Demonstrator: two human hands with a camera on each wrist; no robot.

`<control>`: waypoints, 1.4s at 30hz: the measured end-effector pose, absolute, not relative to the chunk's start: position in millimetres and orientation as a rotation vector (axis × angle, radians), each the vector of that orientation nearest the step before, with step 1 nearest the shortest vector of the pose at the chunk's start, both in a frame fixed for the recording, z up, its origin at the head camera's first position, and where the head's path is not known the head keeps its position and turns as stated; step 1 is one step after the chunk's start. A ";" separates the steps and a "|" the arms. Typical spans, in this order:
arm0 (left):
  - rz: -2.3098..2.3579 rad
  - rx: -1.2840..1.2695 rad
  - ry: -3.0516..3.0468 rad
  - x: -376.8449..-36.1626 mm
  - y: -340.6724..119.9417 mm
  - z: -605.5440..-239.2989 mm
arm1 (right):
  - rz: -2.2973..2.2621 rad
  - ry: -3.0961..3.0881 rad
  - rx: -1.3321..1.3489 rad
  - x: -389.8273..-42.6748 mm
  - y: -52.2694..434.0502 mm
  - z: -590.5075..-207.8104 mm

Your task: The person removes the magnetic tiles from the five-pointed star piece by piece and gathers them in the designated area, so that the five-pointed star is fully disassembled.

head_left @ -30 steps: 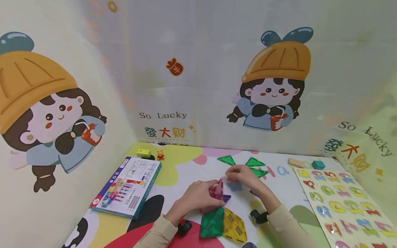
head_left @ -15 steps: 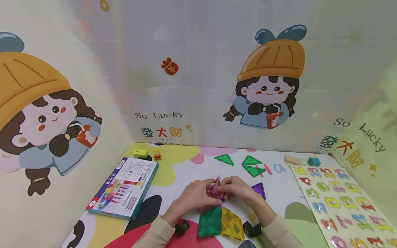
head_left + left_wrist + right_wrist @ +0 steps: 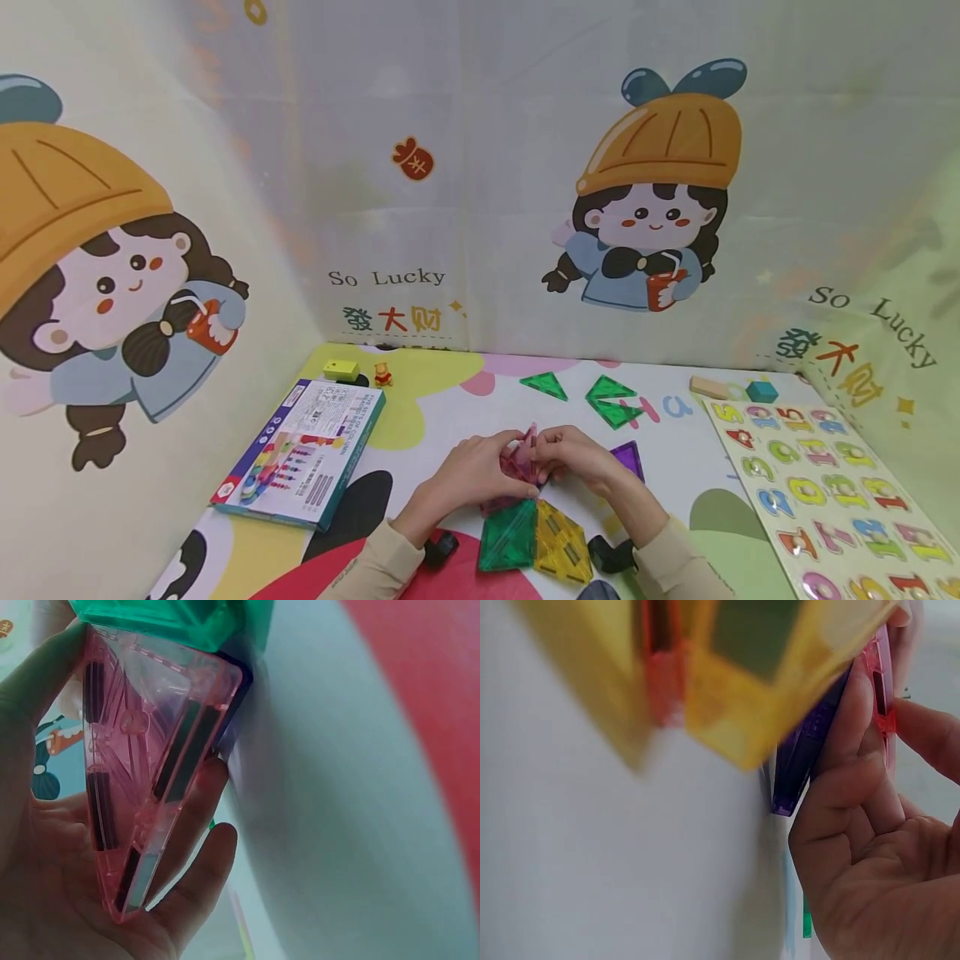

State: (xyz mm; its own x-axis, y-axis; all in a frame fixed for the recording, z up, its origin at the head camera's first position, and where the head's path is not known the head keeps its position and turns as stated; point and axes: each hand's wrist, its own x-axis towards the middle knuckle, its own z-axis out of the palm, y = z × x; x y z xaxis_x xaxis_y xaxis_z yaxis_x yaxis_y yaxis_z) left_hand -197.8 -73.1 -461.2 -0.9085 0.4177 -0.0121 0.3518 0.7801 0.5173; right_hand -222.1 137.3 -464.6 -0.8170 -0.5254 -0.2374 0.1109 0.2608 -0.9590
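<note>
My left hand (image 3: 467,473) grips pink triangular magnetic tiles (image 3: 517,460), which stand up in the head view. In the left wrist view the pink tile (image 3: 131,742) lies between thumb and fingers, its point toward the palm. From the other side, my right hand (image 3: 576,457) pinches an upright pink tile by its edge; the right wrist view shows thumb and finger on this pink tile (image 3: 882,682). A purple tile (image 3: 804,746) sits beside the right fingers. Just in front of the hands are a green square tile (image 3: 507,536) and yellow tiles (image 3: 561,542).
Green triangle tiles (image 3: 544,384) lie farther back, and a purple tile (image 3: 630,458) lies right of the right hand. A boxed toy set (image 3: 303,450) is at left, a number puzzle board (image 3: 832,492) at right. Small blocks (image 3: 762,392) and a bear figure (image 3: 382,374) stand at the back.
The right hand has come left and down from near the green triangles to pinch the pink tile. The purple tile on the right is uncovered. The left hand keeps its grip.
</note>
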 end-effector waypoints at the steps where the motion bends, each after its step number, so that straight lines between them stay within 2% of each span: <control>1: 0.787 0.618 2.846 -198.0 -73.2 -461.4 | -1.596 2.011 -0.375 -222.1 137.1 -463.8; 10: 0.768 0.645 2.860 -199.7 -77.1 -462.1 | -1.581 1.958 -0.404 -225.5 136.4 -461.4; 18: 0.791 0.620 2.837 -198.2 -81.6 -461.3 | -1.618 1.997 -0.322 -228.4 136.1 -460.6; 25: 0.842 0.603 2.788 -198.0 -80.7 -461.2 | -1.601 2.157 -0.254 -236.9 146.2 -450.3; 35: 0.820 0.613 2.777 -198.1 -78.7 -461.7 | -1.456 2.447 -0.146 -270.1 139.8 -453.9; 42: 0.819 0.623 2.775 -198.5 -79.0 -461.0 | -1.326 2.662 -0.055 -267.6 139.5 -455.6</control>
State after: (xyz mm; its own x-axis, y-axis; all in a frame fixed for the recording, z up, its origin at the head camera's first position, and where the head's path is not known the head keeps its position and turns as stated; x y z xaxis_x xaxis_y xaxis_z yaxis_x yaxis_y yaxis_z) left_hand -198.5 -79.0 -461.0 -0.8956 0.4415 -0.0541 0.3413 0.7601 0.5530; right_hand -267.6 139.5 -455.6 -0.9853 -0.1072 -0.1330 0.0415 0.6048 -0.7953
